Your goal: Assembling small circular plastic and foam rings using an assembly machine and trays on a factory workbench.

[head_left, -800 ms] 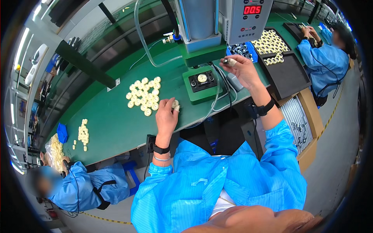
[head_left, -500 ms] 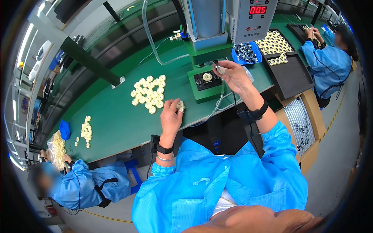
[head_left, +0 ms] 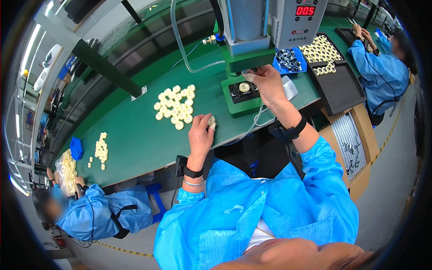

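My left hand (head_left: pixel 201 136) rests near the bench's front edge, its fingers closed around a cream plastic gear (head_left: pixel 211 120). Under the ram of a green bench press (head_left: pixel 248 107), another cream gear (head_left: pixel 244 87) sits in a black fixture (head_left: pixel 235 93). Just above and beside that fixture, my right hand (head_left: pixel 269 85) is pinched with its fingertips close under the ram. It holds a small silver metal ring, now mostly hidden by the fingers. On the bench left of the press lies a loose group of cream gears (head_left: pixel 175 105).
Right of the press stand a blue bin (head_left: pixel 290 60) of metal rings and a black tray (head_left: pixel 335 92) partly filled with cream parts. A clear air hose (head_left: pixel 180 45) loops beside the press. Co-workers in blue sit at left (head_left: pixel 108 209) and right (head_left: pixel 380 67); a cardboard box (head_left: pixel 370 135) stands below.
My right hand has moved in beneath the press ram and turned, so the silver ring that showed at its fingertips is largely covered. The left hand still holds its gear.
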{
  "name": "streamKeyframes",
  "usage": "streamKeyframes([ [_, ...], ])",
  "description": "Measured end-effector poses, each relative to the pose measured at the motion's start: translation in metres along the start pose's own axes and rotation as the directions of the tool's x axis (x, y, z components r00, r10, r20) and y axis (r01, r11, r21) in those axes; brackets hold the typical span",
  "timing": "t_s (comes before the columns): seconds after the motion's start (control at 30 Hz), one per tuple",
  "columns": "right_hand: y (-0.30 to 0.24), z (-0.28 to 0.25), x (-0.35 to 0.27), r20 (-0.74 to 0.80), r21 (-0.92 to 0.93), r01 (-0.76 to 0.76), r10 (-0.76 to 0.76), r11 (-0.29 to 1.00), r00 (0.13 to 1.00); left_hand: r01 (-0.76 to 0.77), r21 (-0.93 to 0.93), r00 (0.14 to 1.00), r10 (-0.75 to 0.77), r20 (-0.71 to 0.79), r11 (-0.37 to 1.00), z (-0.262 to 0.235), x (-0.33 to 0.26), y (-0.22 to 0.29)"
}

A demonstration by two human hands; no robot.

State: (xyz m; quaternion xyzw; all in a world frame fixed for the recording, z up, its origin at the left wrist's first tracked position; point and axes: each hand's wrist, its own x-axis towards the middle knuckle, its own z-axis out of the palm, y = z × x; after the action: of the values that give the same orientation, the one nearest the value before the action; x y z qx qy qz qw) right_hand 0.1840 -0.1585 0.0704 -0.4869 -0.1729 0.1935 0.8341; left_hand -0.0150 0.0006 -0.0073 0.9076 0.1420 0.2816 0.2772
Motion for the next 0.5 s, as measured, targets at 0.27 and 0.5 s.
streamKeyframes([
  [0.27, -0.01, 0.004, -0.015, 0.071, 0.12, 0.052, -0.061, 0.991, 0.996, -0.051, 0.067, 0.999, 0.051, 0.01, 0.996, 0.01, -0.001, -0.005],
  [0.5, -0.008, 0.007, -0.015, 0.081, 0.428, -0.098, 0.07, 0.899, 0.994, -0.066, 0.059, 0.996, 0.069, -0.047, 0.996, 0.009, -0.004, -0.005],
])
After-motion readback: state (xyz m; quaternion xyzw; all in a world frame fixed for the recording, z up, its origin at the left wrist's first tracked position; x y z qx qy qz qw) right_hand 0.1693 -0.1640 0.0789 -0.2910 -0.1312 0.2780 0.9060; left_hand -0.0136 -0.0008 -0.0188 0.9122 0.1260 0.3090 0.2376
